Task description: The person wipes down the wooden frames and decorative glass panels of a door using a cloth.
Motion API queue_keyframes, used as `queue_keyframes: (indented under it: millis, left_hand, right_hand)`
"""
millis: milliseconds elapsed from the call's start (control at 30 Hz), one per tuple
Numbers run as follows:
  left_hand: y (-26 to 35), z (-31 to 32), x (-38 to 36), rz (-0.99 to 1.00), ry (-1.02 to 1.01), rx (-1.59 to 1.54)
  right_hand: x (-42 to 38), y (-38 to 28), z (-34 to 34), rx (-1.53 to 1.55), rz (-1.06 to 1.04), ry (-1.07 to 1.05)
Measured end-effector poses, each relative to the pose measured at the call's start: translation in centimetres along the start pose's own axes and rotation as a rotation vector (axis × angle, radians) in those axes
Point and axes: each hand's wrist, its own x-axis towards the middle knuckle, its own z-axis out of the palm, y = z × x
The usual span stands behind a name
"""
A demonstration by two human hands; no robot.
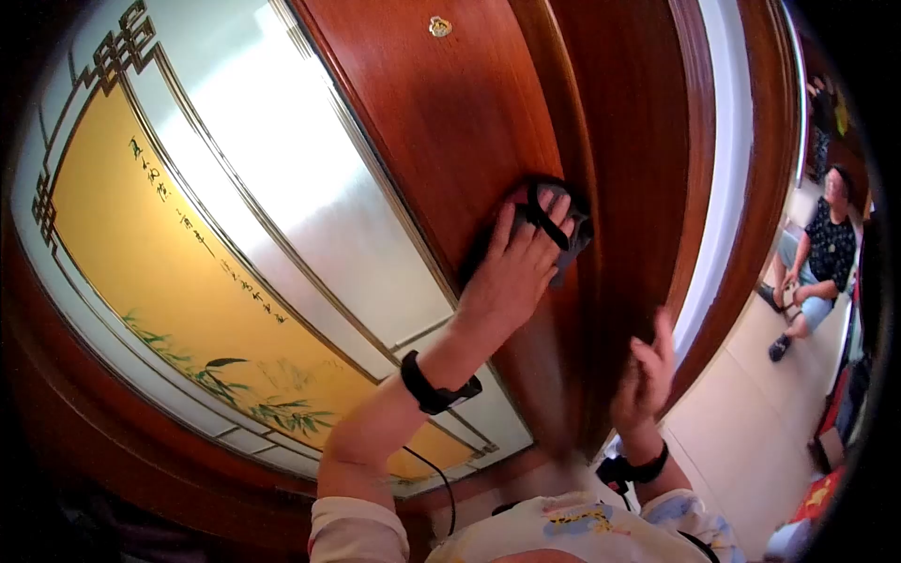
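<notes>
At the bottom middle of the frame is the person's pale shirt with small coloured prints (582, 525). Both arms go up from there, and each wrist has a black band (434, 389) on it. A thin black wire hangs from the left one.

The right hand (646, 375) is in the lower right of the middle. It is held up by the edge of the door, and it looks a bit blurry. Its fingers are loosely bent and close together, and they hold nothing. I cannot tell if it touches the wood.

The left hand (514, 272) is higher, near the middle of the frame. It lies flat on a dark grey soft cloth (569, 225) and presses it on the door. Its fingers (502, 230) are spread wide over the cloth. The cloth is bunched up and peeks out above and to the right of the hand.

The big shiny red-brown wooden door (441, 122) fills the middle and top. It looks smooth and glossy. A small gold metal bit (440, 26) sits near the top.

On the left is a long glass panel (282, 141) with thin gold lines. Part of it is cloudy white. Part is yellow, with green bamboo leaves (272, 408) and dark writing painted on it.

Far off, at the right edge, another person (818, 258) sits by the pale tiled floor (751, 422).
</notes>
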Motion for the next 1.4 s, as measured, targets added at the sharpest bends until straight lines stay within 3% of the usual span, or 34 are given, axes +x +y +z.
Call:
queue_keyframes:
  millis: [67, 167, 267, 300, 333, 400, 433, 500, 567, 700, 733, 867, 1033, 1167, 1233, 1400]
  left_hand:
    - [1.6, 0.9, -0.8, 0.013, 0.001, 0.047]
    - [3.1, 1.9, -2.6, 0.038, -0.016, 0.079]
    - [3.0, 1.3, -4.0, 0.021, -0.012, -0.203]
    - [3.0, 1.1, -4.1, -0.006, 0.003, -0.353]
    - [3.1, 0.9, -4.2, -0.022, 0.014, -0.359]
    - [3.3, 0.6, -4.5, -0.190, 0.071, -0.934]
    - [3.1, 0.6, -4.9, -0.192, 0.071, -0.939]
    - [2.5, 0.7, -5.5, -0.293, 0.022, -1.269]
    - [3.2, -0.1, -6.1, -0.333, -0.058, -1.172]
    - [2.8, -2.9, -10.4, -0.182, 0.146, -1.114]
    - [2.3, -3.9, -12.1, -0.193, 0.127, -1.106]
    - [1.5, -4.8, -19.5, -0.266, 0.081, -1.111]
    - [3.5, -5.7, -27.4, -0.527, -0.134, -1.171]
    - [6.1, -5.4, -31.5, -0.658, -0.222, -1.290]
    - [7.2, -4.8, -32.5, -0.741, -0.199, -1.277]
    - [8.8, -4.8, -33.4, -0.886, -0.176, -1.306]
  right_hand:
    - [2.0, -2.1, 1.1, -0.260, 0.049, -0.134]
    - [2.3, -2.8, 2.4, -0.223, 0.006, 0.053]
    - [0.4, -2.2, 4.7, -0.027, -0.007, 0.110]
    - [-0.4, -1.3, 5.2, -0.003, -0.059, 0.032]
    - [-1.1, -0.8, 6.1, 0.088, 0.056, -0.023]
    - [-1.5, -1.1, 7.9, 0.247, 0.332, -0.129]
    - [-1.6, -1.3, 8.8, 0.319, 0.493, -0.174]
    - [-2.0, -0.8, 10.1, 0.154, 0.379, -0.206]
    - [-0.7, -2.8, 10.2, 0.126, 0.346, -0.162]
    - [0.1, 2.2, 14.1, -0.118, 0.072, 0.058]
    - [2.9, 0.0, 14.7, -0.089, 0.065, 0.127]
    - [14.4, -3.9, 14.5, -0.166, -0.287, 0.129]
    - [24.9, -7.0, 16.0, -0.130, -0.558, 0.254]
    - [21.8, -7.0, 15.8, -0.173, -0.525, 0.202]
    - [16.4, -6.0, 15.5, -0.197, -0.369, 0.048]
    - [0.6, -0.3, 15.3, -0.232, -0.113, -0.101]
